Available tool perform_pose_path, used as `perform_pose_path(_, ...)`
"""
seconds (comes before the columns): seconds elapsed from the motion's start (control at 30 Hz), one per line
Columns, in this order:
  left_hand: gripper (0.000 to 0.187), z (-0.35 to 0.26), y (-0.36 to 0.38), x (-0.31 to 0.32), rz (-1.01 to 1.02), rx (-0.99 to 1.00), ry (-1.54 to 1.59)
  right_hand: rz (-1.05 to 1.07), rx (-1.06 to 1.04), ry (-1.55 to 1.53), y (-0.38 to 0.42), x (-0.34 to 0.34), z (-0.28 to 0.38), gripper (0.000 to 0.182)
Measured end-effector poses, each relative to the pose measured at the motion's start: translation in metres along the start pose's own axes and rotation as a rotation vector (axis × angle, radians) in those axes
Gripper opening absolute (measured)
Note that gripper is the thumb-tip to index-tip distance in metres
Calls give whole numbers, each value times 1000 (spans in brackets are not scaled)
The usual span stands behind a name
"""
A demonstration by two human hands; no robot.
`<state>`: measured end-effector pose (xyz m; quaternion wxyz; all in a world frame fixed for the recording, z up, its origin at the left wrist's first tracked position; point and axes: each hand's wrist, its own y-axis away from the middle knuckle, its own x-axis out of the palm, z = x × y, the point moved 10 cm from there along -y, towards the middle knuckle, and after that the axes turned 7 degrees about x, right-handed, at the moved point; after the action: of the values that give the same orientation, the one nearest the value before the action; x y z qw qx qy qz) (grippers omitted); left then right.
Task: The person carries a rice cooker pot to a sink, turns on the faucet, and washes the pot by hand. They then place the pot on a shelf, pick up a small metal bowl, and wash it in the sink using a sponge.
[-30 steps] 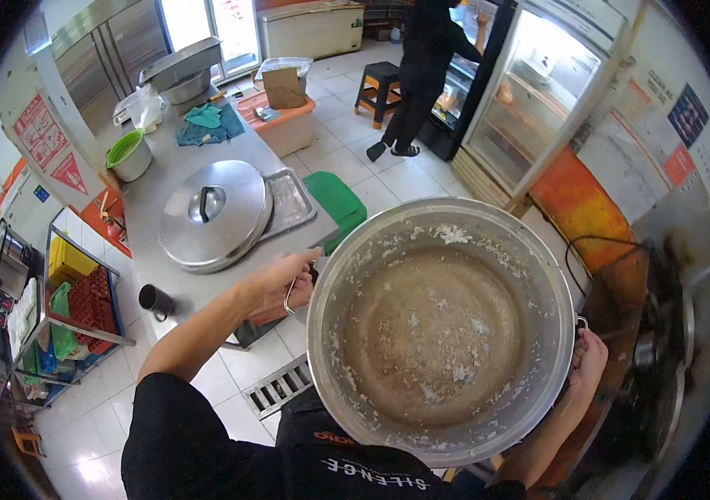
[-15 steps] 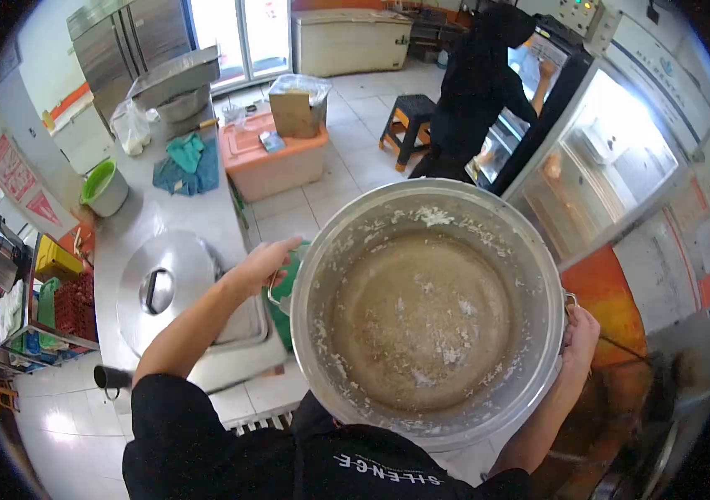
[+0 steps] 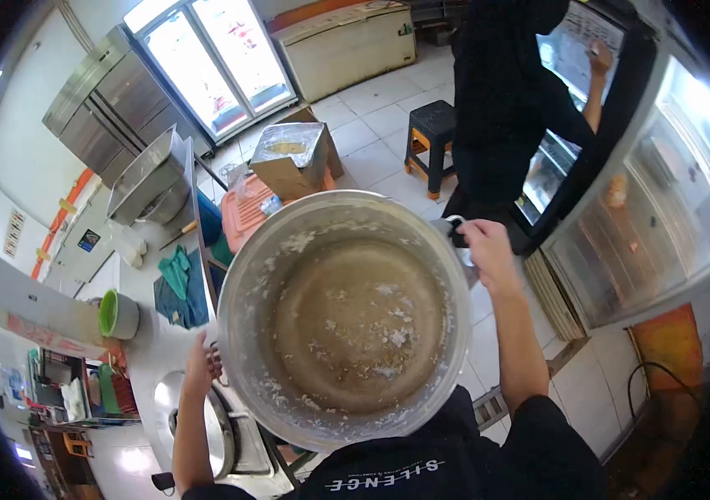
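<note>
A large metal pot (image 3: 355,321), tilted so its inside faces me, has white bits stuck to its wall and base over cloudy brownish residue. My right hand (image 3: 487,250) is closed around the handle at its upper right. At the pot's left side, my left hand (image 3: 202,363) has its fingers curled at the other handle, partly hidden by the rim. A round metal lid (image 3: 165,408) lies on the steel counter (image 3: 140,354) below my left hand.
Another person (image 3: 509,100) stands by an open display fridge at the upper right. A black stool (image 3: 432,137), a cardboard box (image 3: 288,173) and a pink container (image 3: 240,218) are ahead. Teal cloths (image 3: 182,287) and a green-lined bucket (image 3: 119,315) sit on the counter.
The pot has moved left in view and turned, its right handle now higher and its left handle lower. My left hand has closed in on the left handle. The view has rotated.
</note>
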<state>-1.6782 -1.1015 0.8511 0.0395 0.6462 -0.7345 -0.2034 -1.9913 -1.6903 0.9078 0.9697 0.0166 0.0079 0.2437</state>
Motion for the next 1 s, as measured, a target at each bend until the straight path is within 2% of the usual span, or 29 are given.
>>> perform_pose_path(0.07, 60, 27, 15, -25, 67, -108, 147, 30, -65, 118, -21, 8, 11, 23)
perform_pose_path(0.13, 59, 24, 44, -33, -26, -114, 172, 91, -105, 138, -27, 19, 31, 24)
perform_pose_path(0.17, 59, 18, 63, -44, -83, -121, 176, 176, -33, 102, -26, 30, 35, 26)
perform_pose_path(0.27, 58, 12, 104, -40, -158, -147, 199, 182, -113, 162, -40, 41, 57, 25)
perform_pose_path(0.3, 57, 8, 111, -45, -261, -108, 129, 187, -114, 146, -47, 43, 54, 25)
perform_pose_path(0.33, 56, 6, 113, -42, -265, -98, 131, 194, -103, 142, -48, 41, 52, 25)
perform_pose_path(0.4, 55, 4, 109, -35, -262, -67, 156, 203, -106, 138, -59, 36, 55, 26)
perform_pose_path(0.43, 52, -4, 111, -17, -53, -26, 187, 198, -91, 121, -56, 28, 56, 26)
perform_pose_path(0.53, 50, -7, 118, -11, -5, -6, 149, 188, -69, 45, -37, 4, 45, 26)
perform_pose_path(0.57, 49, -8, 123, -13, -69, 10, 168, 187, -82, 1, -30, -3, 40, 26)
perform_pose_path(0.67, 48, -20, 114, -19, -220, 217, 228, 172, -133, -14, -26, -4, 25, 26)
perform_pose_path(0.7, 48, -26, 112, -17, -102, 264, 213, 161, -160, -4, -24, -7, 28, 27)
perform_pose_path(0.8, 51, -14, 118, -22, -75, 181, 135, 141, -117, -47, 2, -23, 24, 28)
perform_pose_path(0.87, 51, -8, 98, -25, 11, 120, 138, 52, -242, 32, 6, -31, 35, 28)
perform_pose_path(0.93, 51, -10, 92, -21, 80, 137, 181, -21, -290, 35, 20, -36, 35, 29)
perform_pose_path(0.97, 53, -11, 82, -31, -22, 206, 245, -58, -277, 95, 31, -42, 38, 29)
perform_pose_path(1.0, 54, -9, 72, -29, 27, 211, 245, -66, -286, 83, 38, -46, 39, 29)
